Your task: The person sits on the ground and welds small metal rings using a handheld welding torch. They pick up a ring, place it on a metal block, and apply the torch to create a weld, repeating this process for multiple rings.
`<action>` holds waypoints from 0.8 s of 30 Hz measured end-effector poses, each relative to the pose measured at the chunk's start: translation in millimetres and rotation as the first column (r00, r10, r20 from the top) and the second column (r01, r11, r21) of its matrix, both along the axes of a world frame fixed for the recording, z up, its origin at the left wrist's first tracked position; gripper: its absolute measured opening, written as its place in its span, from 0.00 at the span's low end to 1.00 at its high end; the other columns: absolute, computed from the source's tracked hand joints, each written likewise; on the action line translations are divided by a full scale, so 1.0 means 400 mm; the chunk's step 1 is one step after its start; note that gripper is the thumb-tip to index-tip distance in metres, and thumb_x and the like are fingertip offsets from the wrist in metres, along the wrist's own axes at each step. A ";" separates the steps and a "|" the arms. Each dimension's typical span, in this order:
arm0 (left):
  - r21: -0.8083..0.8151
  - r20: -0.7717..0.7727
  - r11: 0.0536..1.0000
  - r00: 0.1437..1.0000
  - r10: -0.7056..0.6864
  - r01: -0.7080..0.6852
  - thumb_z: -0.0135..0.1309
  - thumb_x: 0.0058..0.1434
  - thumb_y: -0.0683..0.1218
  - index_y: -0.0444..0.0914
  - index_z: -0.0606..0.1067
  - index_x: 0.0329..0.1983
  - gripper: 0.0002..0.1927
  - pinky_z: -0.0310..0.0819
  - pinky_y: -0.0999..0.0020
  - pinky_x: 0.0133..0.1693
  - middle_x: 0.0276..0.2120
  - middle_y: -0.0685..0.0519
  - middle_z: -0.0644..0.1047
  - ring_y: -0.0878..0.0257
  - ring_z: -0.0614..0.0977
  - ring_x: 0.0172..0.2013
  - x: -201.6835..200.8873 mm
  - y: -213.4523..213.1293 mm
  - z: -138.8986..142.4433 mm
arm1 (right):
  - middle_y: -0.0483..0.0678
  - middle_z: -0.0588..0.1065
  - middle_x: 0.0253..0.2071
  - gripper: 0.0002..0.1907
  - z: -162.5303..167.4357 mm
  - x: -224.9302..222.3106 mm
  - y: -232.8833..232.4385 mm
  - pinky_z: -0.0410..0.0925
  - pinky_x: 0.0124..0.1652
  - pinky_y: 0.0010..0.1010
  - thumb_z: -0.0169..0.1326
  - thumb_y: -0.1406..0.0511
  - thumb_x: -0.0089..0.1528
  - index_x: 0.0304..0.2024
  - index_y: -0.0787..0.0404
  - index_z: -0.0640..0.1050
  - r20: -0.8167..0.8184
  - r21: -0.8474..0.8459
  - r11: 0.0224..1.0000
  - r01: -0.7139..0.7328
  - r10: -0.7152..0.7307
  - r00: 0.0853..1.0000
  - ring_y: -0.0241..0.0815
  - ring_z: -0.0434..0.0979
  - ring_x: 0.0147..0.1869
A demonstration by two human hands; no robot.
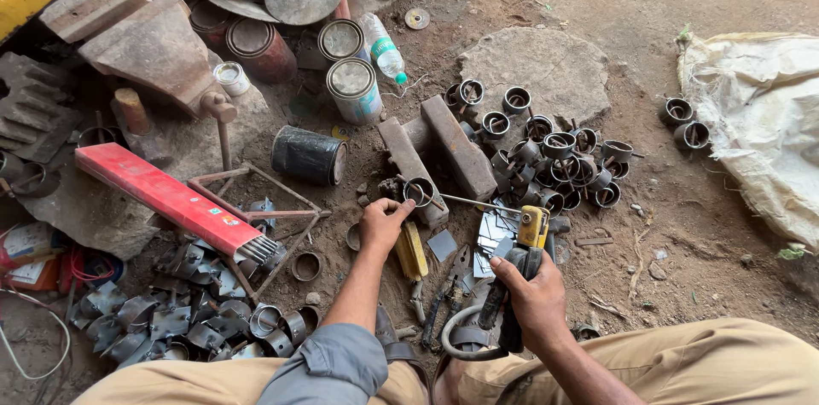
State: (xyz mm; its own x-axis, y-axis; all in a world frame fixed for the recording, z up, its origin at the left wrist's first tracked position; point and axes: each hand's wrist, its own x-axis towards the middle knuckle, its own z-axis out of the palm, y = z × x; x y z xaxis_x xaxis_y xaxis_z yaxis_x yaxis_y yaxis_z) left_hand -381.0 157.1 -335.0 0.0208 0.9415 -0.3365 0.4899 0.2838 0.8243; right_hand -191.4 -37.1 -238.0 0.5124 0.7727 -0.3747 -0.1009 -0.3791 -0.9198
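Sitting over the dirt floor, you have your left hand (381,224) reaching out at twelve o'clock, fingertips pinched on a short metal ring (418,192) that stands on a rusty steel bar (411,168). Your right hand (531,292) is wrapped tight around a yellow and black welding holder (522,262), whose thin rod (478,202) points at ten o'clock toward the ring; whether the tip touches is hard to tell. A heap of similar dull rings (559,158) lies at one o'clock. Flat grey brackets (166,320) pile at eight o'clock, beside a long red box (166,198). Dented tin cans (351,85) stand at eleven o'clock.
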 end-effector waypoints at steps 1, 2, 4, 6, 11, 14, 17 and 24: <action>-0.006 0.014 1.000 1.000 0.007 -0.007 0.67 0.56 0.61 0.39 0.81 0.31 0.20 0.74 0.66 0.29 0.22 0.52 0.81 0.65 0.80 0.23 0.002 -0.001 0.000 | 0.45 0.72 0.27 0.18 0.001 0.000 0.000 0.73 0.26 0.28 0.63 0.62 0.57 0.42 0.64 0.72 -0.003 0.001 1.000 0.009 -0.009 1.000 0.34 0.74 0.24; -0.013 0.029 1.000 0.999 0.012 -0.012 0.67 0.57 0.60 0.39 0.81 0.31 0.20 0.73 0.66 0.28 0.22 0.52 0.81 0.65 0.79 0.22 0.005 -0.002 0.000 | 0.45 0.72 0.27 0.18 0.002 0.001 -0.001 0.73 0.26 0.28 0.63 0.62 0.57 0.42 0.64 0.72 -0.004 0.001 1.000 0.019 -0.019 1.000 0.34 0.73 0.24; -0.013 0.056 1.000 0.998 0.003 -0.002 0.66 0.58 0.58 0.39 0.81 0.31 0.18 0.73 0.68 0.27 0.22 0.53 0.81 0.67 0.79 0.21 0.010 -0.003 0.001 | 0.46 0.71 0.27 0.18 0.002 0.002 0.001 0.72 0.25 0.28 0.64 0.61 0.57 0.42 0.65 0.72 0.012 0.006 1.000 0.018 -0.018 1.000 0.34 0.73 0.25; -0.003 0.085 1.000 0.996 -0.024 0.025 0.64 0.59 0.55 0.39 0.81 0.31 0.15 0.75 0.70 0.27 0.23 0.57 0.83 0.69 0.81 0.21 0.016 -0.004 0.005 | 0.46 0.71 0.27 0.19 0.003 0.005 -0.002 0.72 0.25 0.29 0.64 0.61 0.57 0.42 0.66 0.72 0.023 -0.001 1.000 0.016 -0.016 1.000 0.35 0.73 0.24; -0.014 0.074 1.000 0.997 0.015 -0.014 0.64 0.60 0.53 0.39 0.82 0.31 0.12 0.75 0.72 0.28 0.24 0.58 0.83 0.71 0.81 0.22 0.026 -0.007 0.013 | 0.45 0.72 0.27 0.19 -0.001 0.006 -0.002 0.73 0.26 0.28 0.63 0.61 0.57 0.42 0.64 0.72 0.016 0.004 1.000 0.018 -0.018 1.000 0.33 0.74 0.25; -0.003 0.099 0.999 0.995 0.033 -0.033 0.64 0.60 0.52 0.39 0.82 0.31 0.12 0.75 0.72 0.28 0.24 0.57 0.83 0.71 0.81 0.22 0.028 -0.006 0.014 | 0.45 0.71 0.27 0.19 -0.003 0.004 0.000 0.71 0.26 0.27 0.65 0.61 0.57 0.42 0.65 0.72 -0.004 0.016 1.000 0.003 -0.003 1.000 0.33 0.73 0.25; -0.019 0.176 0.999 0.983 0.047 -0.044 0.62 0.62 0.51 0.37 0.82 0.30 0.13 0.75 0.72 0.28 0.24 0.55 0.83 0.70 0.81 0.21 0.029 -0.004 0.010 | 0.46 0.71 0.26 0.21 -0.004 0.006 -0.001 0.71 0.25 0.30 0.65 0.60 0.57 0.43 0.65 0.71 -0.026 0.008 1.000 0.003 -0.002 1.000 0.35 0.72 0.24; -0.122 0.230 0.986 0.964 0.136 -0.110 0.59 0.62 0.49 0.35 0.81 0.29 0.12 0.77 0.72 0.27 0.24 0.54 0.83 0.69 0.81 0.20 0.042 -0.003 -0.002 | 0.46 0.71 0.28 0.19 -0.003 0.010 0.004 0.73 0.26 0.30 0.64 0.61 0.57 0.43 0.64 0.71 -0.028 -0.006 1.000 0.003 -0.004 1.000 0.35 0.73 0.25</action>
State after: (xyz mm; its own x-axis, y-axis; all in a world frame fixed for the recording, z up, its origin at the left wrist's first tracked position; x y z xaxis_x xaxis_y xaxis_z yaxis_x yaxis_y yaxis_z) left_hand -364.2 155.9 -335.6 -0.0017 0.9006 -0.4346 0.2403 0.4222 0.8741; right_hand -187.5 -35.6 -239.1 0.5042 0.7689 -0.3933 -0.1282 -0.3837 -0.9145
